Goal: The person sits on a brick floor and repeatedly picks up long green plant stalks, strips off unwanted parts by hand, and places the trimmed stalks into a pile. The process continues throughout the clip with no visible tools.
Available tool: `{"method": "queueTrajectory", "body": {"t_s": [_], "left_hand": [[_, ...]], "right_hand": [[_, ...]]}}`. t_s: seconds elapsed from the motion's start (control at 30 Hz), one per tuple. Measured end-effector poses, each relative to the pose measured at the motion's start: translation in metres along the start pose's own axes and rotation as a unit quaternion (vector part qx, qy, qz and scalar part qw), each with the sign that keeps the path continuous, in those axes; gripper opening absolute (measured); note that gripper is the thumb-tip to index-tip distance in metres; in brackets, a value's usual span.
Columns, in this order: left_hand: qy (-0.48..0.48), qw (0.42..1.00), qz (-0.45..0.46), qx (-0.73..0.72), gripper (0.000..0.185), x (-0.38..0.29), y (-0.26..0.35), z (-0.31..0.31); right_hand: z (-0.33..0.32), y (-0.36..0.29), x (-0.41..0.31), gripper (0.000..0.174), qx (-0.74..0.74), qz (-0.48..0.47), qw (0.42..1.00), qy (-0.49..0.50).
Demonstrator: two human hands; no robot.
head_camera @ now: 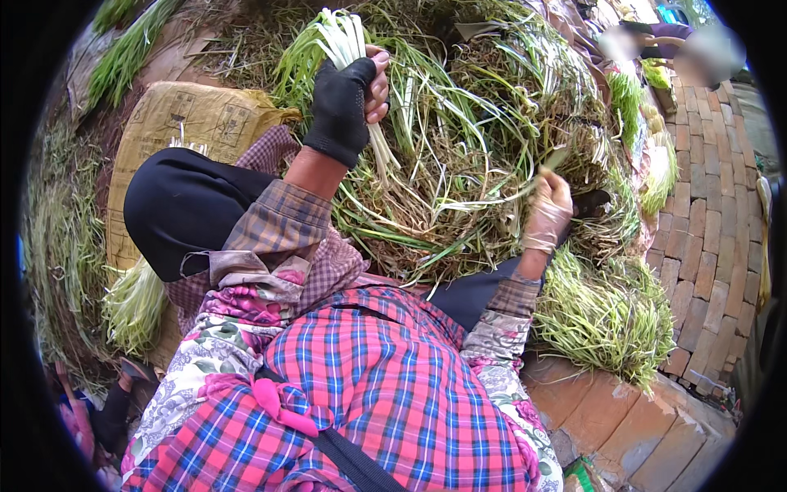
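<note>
My left hand [350,101], in a black fingerless glove, is closed round a bunch of leafy stalks with white stems [348,38]. The white ends show above the fist, and thin stems hang out below it. On the right, my right hand [548,209], in a thin translucent glove, is curled at the edge of the plant heap. Its fingers are on a strand or a small tool, blurred, and I cannot tell which. Between and beyond both hands lies a tangled heap of green leaves, pale stalks and brown roots [430,190].
A yellow woven sack [178,117] lies at the left, with a pale green bunch [136,301] below it. More cut greens [605,313] lie by my right side. A brick path [707,227] runs down the far right. Other people are at the top right and lower left.
</note>
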State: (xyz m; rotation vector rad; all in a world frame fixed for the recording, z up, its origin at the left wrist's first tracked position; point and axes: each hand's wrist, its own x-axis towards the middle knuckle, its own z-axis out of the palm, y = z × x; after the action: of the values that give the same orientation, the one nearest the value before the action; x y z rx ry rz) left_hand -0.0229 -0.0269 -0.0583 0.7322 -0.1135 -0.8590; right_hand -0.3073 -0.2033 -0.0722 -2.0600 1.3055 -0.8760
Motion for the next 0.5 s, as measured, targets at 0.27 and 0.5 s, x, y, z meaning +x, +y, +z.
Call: {"method": "queueTrajectory", "body": {"t_s": [0.27, 0.5], "left_hand": [[0.028, 0.999, -0.028, 0.007, 0.009, -0.002, 0.0, 0.003], [-0.039, 0.997, -0.03, -0.053, 0.014, 0.009, -0.012, -0.02]], "right_hand": [[0.17, -0.023, -0.048, 0.029, -0.292, -0.022, 0.877, -0.38], [0.103, -0.027, -0.013, 0.013, 0.212, 0.07, 0.935, -0.276]]}}
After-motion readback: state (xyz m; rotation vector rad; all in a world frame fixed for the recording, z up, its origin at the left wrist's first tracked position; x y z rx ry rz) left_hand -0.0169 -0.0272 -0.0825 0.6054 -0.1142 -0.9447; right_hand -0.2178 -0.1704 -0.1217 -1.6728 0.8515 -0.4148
